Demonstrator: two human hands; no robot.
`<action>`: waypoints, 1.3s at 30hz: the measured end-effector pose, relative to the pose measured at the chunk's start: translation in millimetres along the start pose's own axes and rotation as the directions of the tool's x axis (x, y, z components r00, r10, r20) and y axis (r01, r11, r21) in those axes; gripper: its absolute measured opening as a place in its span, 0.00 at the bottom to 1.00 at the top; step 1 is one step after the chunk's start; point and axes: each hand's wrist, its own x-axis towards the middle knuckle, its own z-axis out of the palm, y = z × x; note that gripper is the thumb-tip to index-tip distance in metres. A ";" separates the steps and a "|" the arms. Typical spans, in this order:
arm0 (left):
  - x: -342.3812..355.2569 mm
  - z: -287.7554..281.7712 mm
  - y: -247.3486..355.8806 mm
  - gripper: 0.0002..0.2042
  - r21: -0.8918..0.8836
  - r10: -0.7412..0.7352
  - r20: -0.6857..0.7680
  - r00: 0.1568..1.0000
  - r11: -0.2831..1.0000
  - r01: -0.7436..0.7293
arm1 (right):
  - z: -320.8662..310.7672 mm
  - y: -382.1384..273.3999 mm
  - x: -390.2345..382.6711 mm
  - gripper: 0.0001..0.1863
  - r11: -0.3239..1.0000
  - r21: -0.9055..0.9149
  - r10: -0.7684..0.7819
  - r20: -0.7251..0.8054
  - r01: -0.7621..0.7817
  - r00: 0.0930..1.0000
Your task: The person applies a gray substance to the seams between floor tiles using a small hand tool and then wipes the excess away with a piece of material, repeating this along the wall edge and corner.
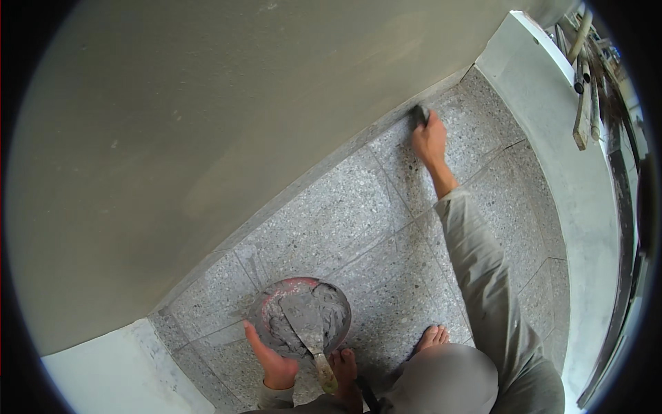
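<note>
My left hand (276,366) holds a round bowl (346,331) by its left side, a finger lying along the rim. Thick grey paste (331,307) fills the bowl, and reddish patches show at its far edge. A putty knife (314,338) rests in the paste, its smeared handle sticking out toward me. Far off to the right, my right arm stretches out. My right hand (431,141) is closed on a small dark block (418,115), pressed at the grey skirting (393,124) along the wall's foot. The block's exact kind cannot be made out.
A tall grey-plastered wall (207,124) rises on the left and far side. Speckled floor tiles (345,200) lie below, with my bare feet (433,337) on them. A low pale wall (552,110) curves along the right; wooden sticks and pipes (586,96) lie beyond it.
</note>
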 end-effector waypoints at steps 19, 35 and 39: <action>2.7 3.4 1.1 0.32 -0.010 0.016 0.023 1.000 1.000 -0.015 | 25.1 -87.7 -123.0 0.33 0.986 -0.124 -0.077 0.257 0.112 0.963; -0.8 2.1 15.3 0.32 -0.088 0.053 -0.024 0.998 0.995 -0.055 | 6.4 -37.4 -68.2 0.26 0.999 -0.003 -0.037 0.146 0.038 0.989; -3.1 -1.3 20.7 0.32 -0.070 0.083 -0.048 0.995 0.994 -0.086 | 31.4 -59.9 -107.3 0.30 0.990 -0.008 -0.135 0.139 0.137 0.981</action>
